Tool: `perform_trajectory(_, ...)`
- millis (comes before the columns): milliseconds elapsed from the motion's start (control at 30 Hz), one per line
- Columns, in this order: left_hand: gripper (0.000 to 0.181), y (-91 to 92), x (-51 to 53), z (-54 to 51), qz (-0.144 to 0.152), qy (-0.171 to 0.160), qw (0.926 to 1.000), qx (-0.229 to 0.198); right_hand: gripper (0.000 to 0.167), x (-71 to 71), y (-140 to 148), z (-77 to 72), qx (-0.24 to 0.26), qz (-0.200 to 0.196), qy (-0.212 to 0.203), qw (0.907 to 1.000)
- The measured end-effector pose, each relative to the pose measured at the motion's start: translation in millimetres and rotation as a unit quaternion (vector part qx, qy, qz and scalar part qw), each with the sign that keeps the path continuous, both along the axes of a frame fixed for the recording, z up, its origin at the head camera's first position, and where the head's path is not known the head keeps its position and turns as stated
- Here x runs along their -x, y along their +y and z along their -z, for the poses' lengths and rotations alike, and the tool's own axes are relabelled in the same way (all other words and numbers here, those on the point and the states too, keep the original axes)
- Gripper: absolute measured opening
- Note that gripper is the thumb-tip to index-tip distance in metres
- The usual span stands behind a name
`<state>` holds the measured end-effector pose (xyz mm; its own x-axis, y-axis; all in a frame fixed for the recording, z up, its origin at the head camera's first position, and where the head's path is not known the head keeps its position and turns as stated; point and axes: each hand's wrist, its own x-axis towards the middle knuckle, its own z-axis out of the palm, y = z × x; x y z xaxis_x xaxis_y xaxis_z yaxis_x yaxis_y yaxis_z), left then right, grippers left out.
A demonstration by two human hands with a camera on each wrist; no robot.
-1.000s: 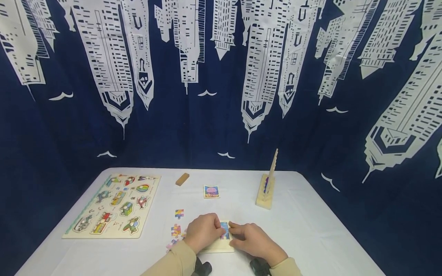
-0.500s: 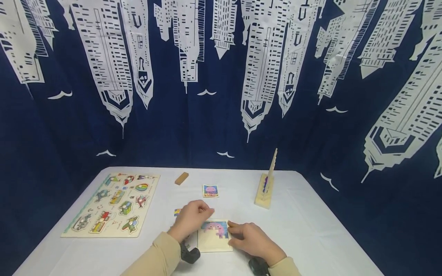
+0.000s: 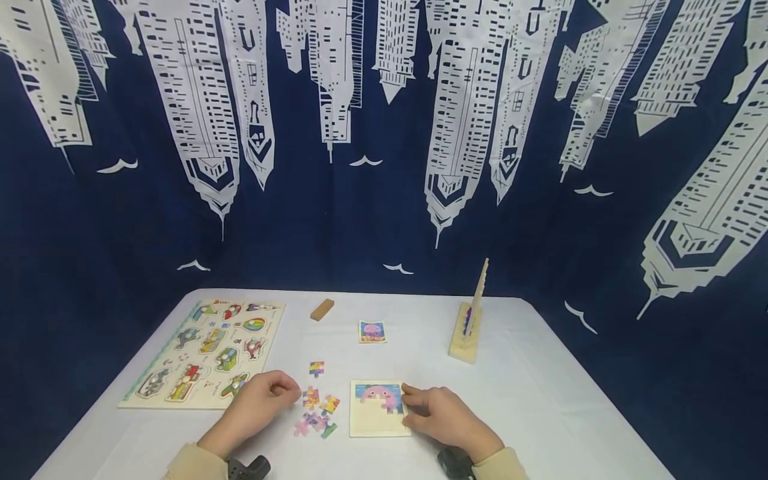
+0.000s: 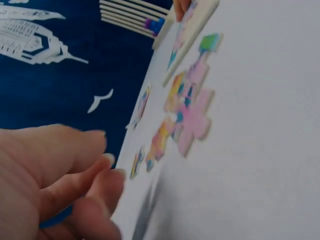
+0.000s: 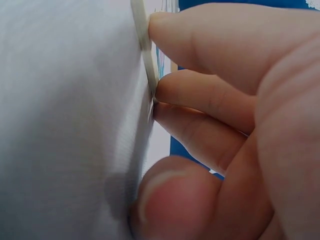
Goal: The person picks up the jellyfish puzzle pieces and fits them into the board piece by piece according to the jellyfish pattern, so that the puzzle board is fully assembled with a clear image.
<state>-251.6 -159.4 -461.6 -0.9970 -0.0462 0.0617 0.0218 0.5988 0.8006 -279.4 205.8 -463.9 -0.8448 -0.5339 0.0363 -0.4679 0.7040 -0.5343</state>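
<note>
My left hand (image 3: 261,400) hovers just left of several loose jigsaw pieces (image 3: 315,419), its fingers loosely bent and thumb near them. Nothing shows between those fingers (image 4: 92,150) in the left wrist view. The right hand (image 3: 447,417) touches the right edge of a square puzzle tray (image 3: 375,427). Its extended fingertips (image 5: 162,25) meet the tray's edge in the right wrist view, with the thumb lower down. Across the tray's upper part lie joined pieces (image 3: 378,393) with a pink cartoon face on blue; the lower left shows bare wood.
Left of the pieces lies a large peg puzzle board (image 3: 204,353), close to my left forearm. A small picture card (image 3: 373,331) and a wooden block (image 3: 322,309) lie farther back. On the right stands a wooden rack (image 3: 468,330) with purple beads.
My left hand has moved from over the tray to the left, past the loose pieces, uncovering both. The right hand stays at the tray's edge. The head view has shifted slightly.
</note>
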Motion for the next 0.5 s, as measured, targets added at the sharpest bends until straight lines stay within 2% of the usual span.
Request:
perform_trajectory(100,0.011,-2.1,-7.8,9.3,0.016,-0.01,0.9996,0.023,0.045,0.2,0.9,-1.2,0.0,0.001,-0.002,1.0)
perform_trajectory(267,0.019,-0.7,-13.4,19.3,0.051,0.008,0.9939,0.098,0.045,-0.6,0.3,-4.2,0.004,0.0,-0.008,1.0)
perform_trajectory(500,0.05,0.6,-15.3,20.7,0.104,0.035,0.9839,0.141,0.046,-2.3,-2.7,-5.6,0.009,0.008,-0.025,0.9996)
